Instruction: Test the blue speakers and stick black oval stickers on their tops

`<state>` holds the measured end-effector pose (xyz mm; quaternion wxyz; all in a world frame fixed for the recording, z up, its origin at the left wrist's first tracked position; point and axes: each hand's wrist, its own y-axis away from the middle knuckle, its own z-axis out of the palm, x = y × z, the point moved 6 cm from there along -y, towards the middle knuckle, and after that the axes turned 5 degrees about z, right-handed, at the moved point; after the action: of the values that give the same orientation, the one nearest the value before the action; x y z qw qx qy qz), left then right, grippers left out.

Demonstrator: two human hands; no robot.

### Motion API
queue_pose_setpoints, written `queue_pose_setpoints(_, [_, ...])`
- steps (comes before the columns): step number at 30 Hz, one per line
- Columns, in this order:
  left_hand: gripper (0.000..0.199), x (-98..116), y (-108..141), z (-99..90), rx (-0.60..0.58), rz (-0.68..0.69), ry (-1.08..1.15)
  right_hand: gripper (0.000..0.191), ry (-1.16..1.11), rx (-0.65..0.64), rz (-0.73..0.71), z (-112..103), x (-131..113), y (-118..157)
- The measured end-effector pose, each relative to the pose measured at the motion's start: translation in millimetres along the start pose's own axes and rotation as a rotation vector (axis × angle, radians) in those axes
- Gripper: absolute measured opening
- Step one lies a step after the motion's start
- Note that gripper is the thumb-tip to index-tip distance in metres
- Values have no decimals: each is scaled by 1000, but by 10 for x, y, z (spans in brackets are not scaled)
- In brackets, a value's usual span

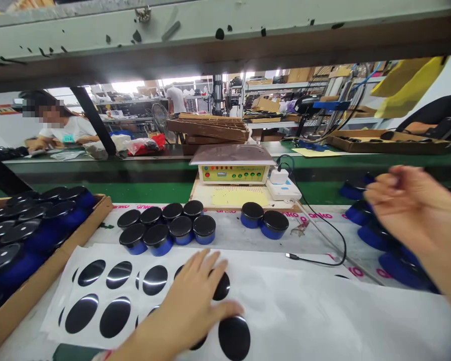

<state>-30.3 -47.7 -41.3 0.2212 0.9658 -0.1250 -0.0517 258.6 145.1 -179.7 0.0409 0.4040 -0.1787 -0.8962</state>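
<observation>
While the left hand [197, 288] overlaps discs [235, 338], eight tins [180, 228] cluster beyond.

Eight clustered blue cylinders [180, 229], two paired cylinders [274, 224], perhaps five half-hidden cylinders [372, 237], two hands [197, 291], one control box [233, 173]

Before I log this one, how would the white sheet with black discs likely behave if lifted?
Probably floppy: the white sheet looks paper-thin, with layered edges at the left. Likely light for its size, given that thinness. Glossy highlights on the black discs suggest a somewhat slippery surface beneath the left hand.
</observation>
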Motion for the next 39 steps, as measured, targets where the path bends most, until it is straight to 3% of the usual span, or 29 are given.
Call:
queue_pose_setpoints(3, [51, -118, -416, -152, 128, -32, 199, 24, -189, -156, 247, 497, 480, 317])
queue_pose_setpoints(5, [57, -141, -744, -58, 154, -1, 294, 27, -190, -209, 317, 710, 761, 466])
queue_pose_setpoints(8, [78, -158, -1197, 216, 167, 7, 379, 27, -226, -224, 370, 770, 1023, 526])
queue_pose_setpoints(11, [71, -174, -1455, 338, 200, 8, 461, 26, -274, -192, 380, 620, 1044, 486])
queue_pose_setpoints(14, [55, -168, -1374, 214, 232, 25, 519, 24, -319, -165, 404, 491, 988, 493])
queue_pose_setpoints(17, [56, -102, -1029, 75, 201, 50, 541, 20, -321, -202, 487, 524, 1005, 580])
queue_pose_setpoints(20, [54, -80, -694, 87, 148, 19, 559, 16, -295, -235, 540, 637, 1017, 598])
queue_pose_setpoints(23, [54, -180, -531, 149, 130, -67, 594, 14, -276, -156, 494, 688, 929, 469])
queue_pose_setpoints(26, [61, -260, -497, 192, 26, -39, 619, 11, -260, -77, 473, 737, 862, 437])
queue_pose_setpoints(28, [62, -288, -494, 192, -23, 22, 629, 14, -232, -85, 522, 829, 924, 585])
queue_pose_setpoints(32, [54, -380, -509, 170, 81, -15, 677, 16, -213, -240, 703, 1162, 1301, 1097])
queue_pose_setpoints(34, [52, -403, -528, 200, 105, -53, 682, 19, -226, -259, 707, 1272, 1461, 1232])
queue_pose_setpoints(39, [55, -423, -536, 272, 125, -47, 628, 19, -219, -202, 621, 1252, 1471, 1074])
